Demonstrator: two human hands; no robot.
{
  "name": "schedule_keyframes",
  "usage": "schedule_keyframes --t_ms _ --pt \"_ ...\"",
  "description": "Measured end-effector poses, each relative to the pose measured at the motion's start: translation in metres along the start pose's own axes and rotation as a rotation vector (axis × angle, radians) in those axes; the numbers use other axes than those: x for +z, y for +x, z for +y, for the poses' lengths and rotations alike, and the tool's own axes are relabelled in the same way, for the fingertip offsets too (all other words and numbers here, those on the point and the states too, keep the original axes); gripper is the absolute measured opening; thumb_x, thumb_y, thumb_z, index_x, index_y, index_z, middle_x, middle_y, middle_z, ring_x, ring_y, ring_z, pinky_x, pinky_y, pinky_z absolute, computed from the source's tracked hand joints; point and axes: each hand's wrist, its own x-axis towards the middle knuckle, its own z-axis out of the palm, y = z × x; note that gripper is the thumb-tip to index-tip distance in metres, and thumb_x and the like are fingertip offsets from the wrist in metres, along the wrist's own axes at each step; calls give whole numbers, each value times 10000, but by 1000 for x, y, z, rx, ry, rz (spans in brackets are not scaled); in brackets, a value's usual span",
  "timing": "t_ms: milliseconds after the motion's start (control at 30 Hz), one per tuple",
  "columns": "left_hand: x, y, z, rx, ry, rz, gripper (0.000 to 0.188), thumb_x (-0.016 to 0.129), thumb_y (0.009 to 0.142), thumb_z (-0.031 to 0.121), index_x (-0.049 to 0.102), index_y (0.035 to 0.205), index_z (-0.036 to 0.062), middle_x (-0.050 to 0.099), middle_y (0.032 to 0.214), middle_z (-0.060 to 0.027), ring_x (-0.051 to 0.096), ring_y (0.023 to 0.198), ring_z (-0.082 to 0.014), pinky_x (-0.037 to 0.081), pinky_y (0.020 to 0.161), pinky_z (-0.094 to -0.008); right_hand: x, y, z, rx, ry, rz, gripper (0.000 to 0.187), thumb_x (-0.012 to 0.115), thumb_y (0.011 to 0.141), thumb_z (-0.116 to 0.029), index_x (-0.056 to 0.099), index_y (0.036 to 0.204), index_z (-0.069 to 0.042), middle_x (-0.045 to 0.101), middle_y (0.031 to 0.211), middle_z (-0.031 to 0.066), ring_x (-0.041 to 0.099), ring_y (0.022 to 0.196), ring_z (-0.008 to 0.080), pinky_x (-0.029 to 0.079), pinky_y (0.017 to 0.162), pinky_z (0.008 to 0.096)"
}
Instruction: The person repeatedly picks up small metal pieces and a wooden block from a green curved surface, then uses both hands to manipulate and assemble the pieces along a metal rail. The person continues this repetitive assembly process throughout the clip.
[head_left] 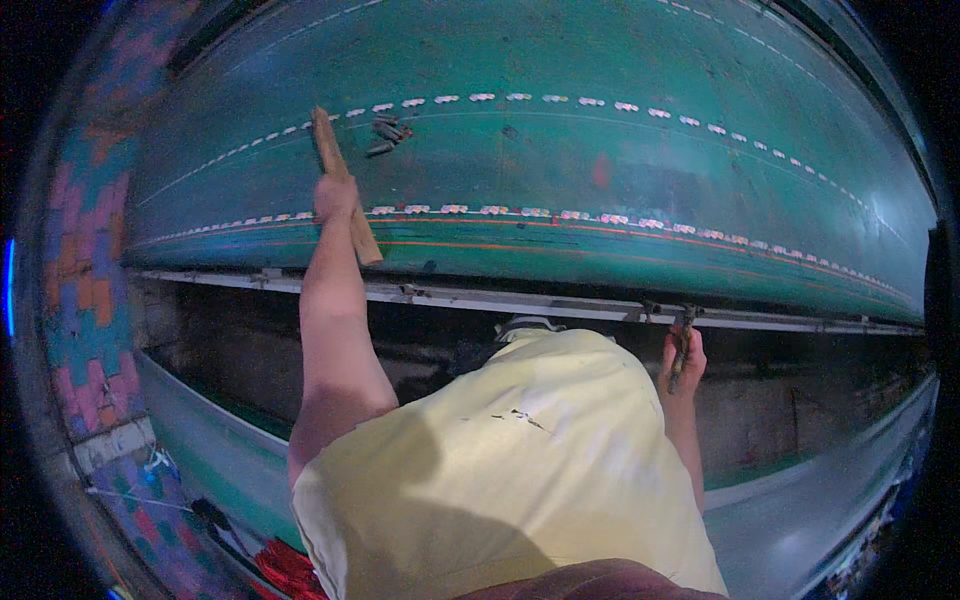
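Two rows of small pale prints (455, 210) already line your green desk (500, 175); your left grip (337, 199) clasps a brown wooden bar (330, 148) across them, your right grip (697, 353) a dark metal fitting (683, 347); what remains doesn't show.

Hand and arm position: both grips closed.
Left hand (336, 198) is curled into a fist; the bare left forearm (335, 290) extends rearward from this grip. Right hand (694, 352) sits rightward of and nearer the body than the left grip, fingers curled, its right forearm (685, 430) directly behind.
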Motion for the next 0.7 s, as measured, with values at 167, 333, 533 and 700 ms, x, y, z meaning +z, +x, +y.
schedule_keyframes --t_ms 167,333,533,700 --pt "15 -23 34 344 -88 53 498 792 943 382 738 1307 47 782 1231 -249 765 1138 -481 609 994 -594 -4 -14 5 -54 -20 -45 204 659 1066 -78 703 1250 -1 720 1071 63 699 939 157 577 870 323" --pt "34 -69 117 547 -106 -62 518 780 925 381 726 1311 39 716 1225 -259 721 1168 -485 586 1017 -601 -9 -13 4 -6 -74 -84 228 677 1032 -35 722 1253 -63 756 966 104 745 827 200 593 781 352" --pt "92 -183 244 771 -191 -149 516 783 918 394 729 1284 35 723 1226 -282 726 1156 -498 590 1016 -609 -32 7 22 20 75 -85 290 755 954 5 746 1235 -68 762 984 121 747 843 241 594 792 375" --pt "140 -313 373 859 -208 -244 490 764 918 392 742 1253 35 726 1257 -280 734 1157 -489 598 1014 -609 -78 1 59 31 58 -41 266 762 945 -18 745 1209 -46 756 994 150 754 851 305 596 797 382"
